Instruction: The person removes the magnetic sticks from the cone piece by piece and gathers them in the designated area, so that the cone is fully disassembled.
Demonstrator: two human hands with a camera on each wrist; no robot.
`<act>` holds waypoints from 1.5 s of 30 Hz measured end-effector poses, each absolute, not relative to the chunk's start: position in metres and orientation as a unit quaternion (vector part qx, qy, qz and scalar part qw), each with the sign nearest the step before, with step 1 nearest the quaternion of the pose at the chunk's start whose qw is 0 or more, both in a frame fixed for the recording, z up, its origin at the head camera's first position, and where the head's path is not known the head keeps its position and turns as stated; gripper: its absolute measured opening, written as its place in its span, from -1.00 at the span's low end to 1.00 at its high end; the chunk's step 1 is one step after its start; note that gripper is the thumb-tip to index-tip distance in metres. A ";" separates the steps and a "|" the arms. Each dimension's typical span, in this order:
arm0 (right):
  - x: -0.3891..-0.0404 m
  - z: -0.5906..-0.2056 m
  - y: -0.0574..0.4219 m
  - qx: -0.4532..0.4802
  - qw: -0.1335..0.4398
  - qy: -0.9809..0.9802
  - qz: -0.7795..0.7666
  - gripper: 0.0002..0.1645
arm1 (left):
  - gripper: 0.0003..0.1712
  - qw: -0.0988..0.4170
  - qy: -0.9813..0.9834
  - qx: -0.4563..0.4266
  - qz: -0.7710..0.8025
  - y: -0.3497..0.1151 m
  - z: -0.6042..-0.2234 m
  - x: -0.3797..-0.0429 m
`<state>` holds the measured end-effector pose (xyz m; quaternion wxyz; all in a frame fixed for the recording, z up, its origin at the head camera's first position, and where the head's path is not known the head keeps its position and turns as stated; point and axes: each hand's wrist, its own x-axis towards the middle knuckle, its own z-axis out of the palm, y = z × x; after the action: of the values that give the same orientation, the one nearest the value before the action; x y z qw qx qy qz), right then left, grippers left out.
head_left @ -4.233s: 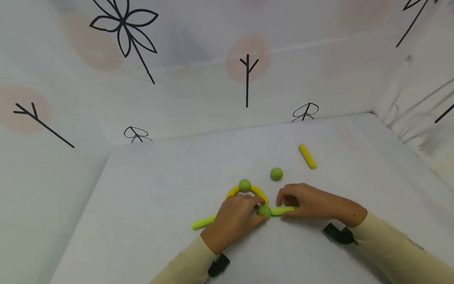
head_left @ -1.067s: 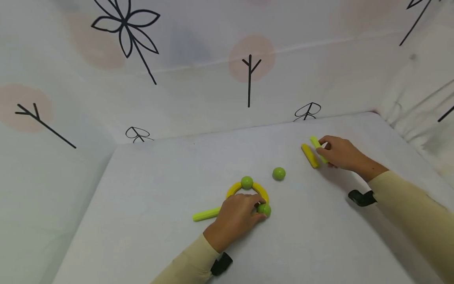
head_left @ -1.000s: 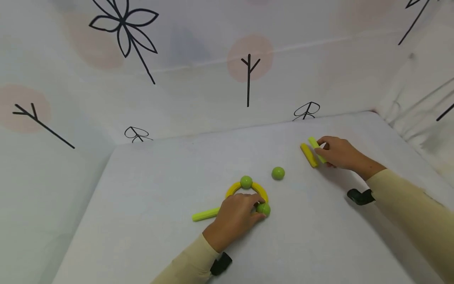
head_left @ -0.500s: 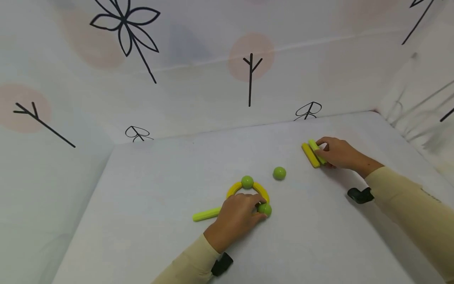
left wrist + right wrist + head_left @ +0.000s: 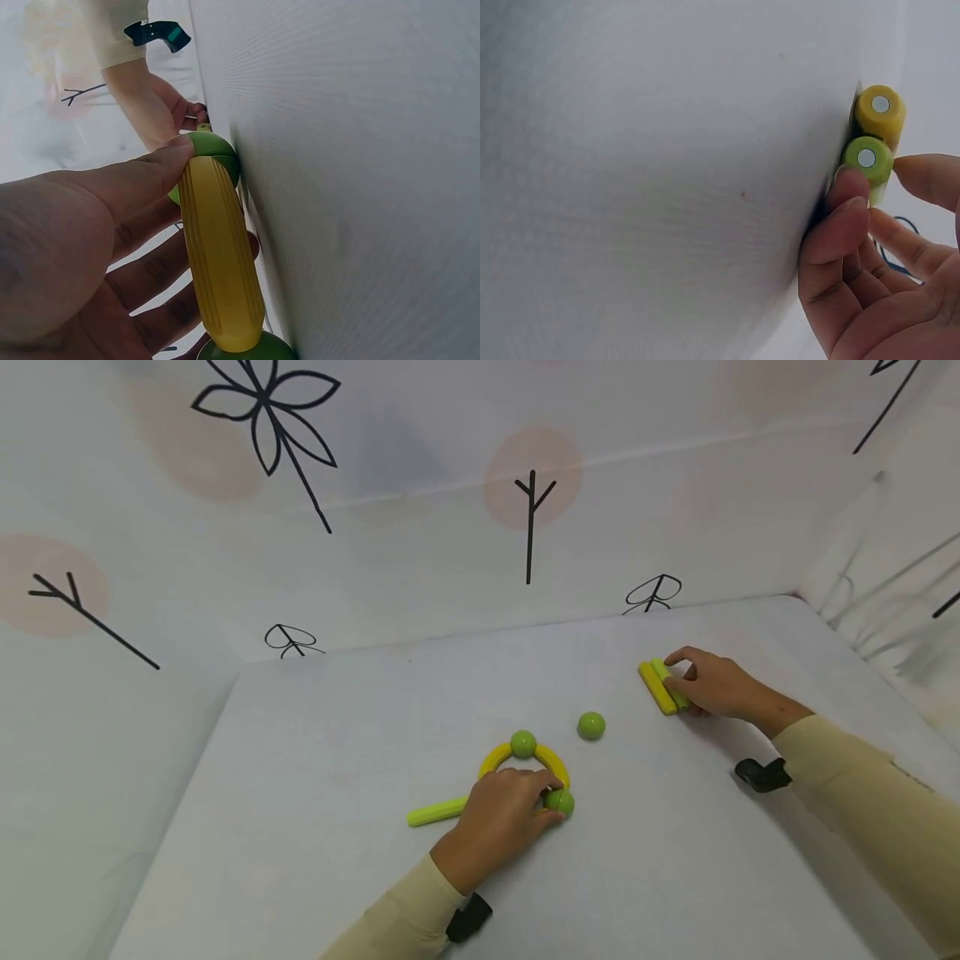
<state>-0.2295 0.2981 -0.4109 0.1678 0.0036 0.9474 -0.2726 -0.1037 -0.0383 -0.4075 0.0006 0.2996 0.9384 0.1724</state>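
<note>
At the table's middle my left hand point(image 5: 495, 818) pinches a green ball point(image 5: 560, 803) between thumb and fingers. Two curved yellow rods point(image 5: 553, 766) run from a second green ball point(image 5: 522, 743), forming an arch partly hidden by that hand. In the left wrist view a yellow rod point(image 5: 221, 262) spans the pinched ball point(image 5: 217, 142) and another green one. Farther back on the right, my right hand point(image 5: 716, 683) pinches a lime-green stick point(image 5: 659, 667) lying side by side with a yellow stick point(image 5: 655, 687). Silvery discs show in the ends of both sticks in the right wrist view.
A loose green ball point(image 5: 591, 725) sits between the arch and the paired sticks. Another lime-green stick point(image 5: 437, 812) extends leftward from under the left hand. White fabric walls point(image 5: 420, 560) with line drawings bound the white table point(image 5: 315, 735) at the back and sides.
The right hand has carried the lime-green stick from the pinched ball to the back right and lowered it against the yellow stick. The left hand keeps its pinch on the green ball.
</note>
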 end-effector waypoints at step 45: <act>-0.151 -0.401 0.138 -0.274 0.122 0.920 -0.254 -0.51 | -0.69 -0.042 0.984 0.166 0.051 -0.091 -0.394 -0.084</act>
<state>-0.1512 0.1379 -0.4014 0.1218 -0.2737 0.9196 -0.2542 -0.0843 -0.0912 -0.3942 -0.0421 0.1656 0.9840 0.0511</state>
